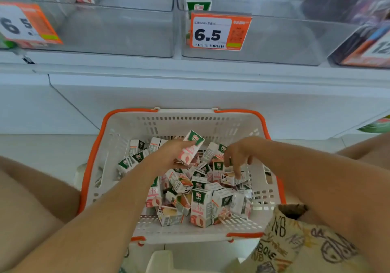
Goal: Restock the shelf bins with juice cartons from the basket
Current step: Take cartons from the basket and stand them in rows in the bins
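The left hand (168,154) has its grip closed round a small white, pink and green juice carton (191,148), lifted above the white plastic basket with orange rim (92,158). The right hand (236,156) reaches down with loosely curled fingers onto a carton lying flat (231,178) (whether it is actually pinched, I cannot tell). Gather one per hand, then lift straight up past the rim; the clear plastic shelf bins (126,36) above look roomy.

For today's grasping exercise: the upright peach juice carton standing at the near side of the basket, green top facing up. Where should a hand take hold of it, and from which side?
Take the upright carton from above, thumb and fingers across its two flat side faces near the green top. It stands tall and its top is clear, while tumbled cartons crowd its base, so the lower part probably leaves fingers little room.
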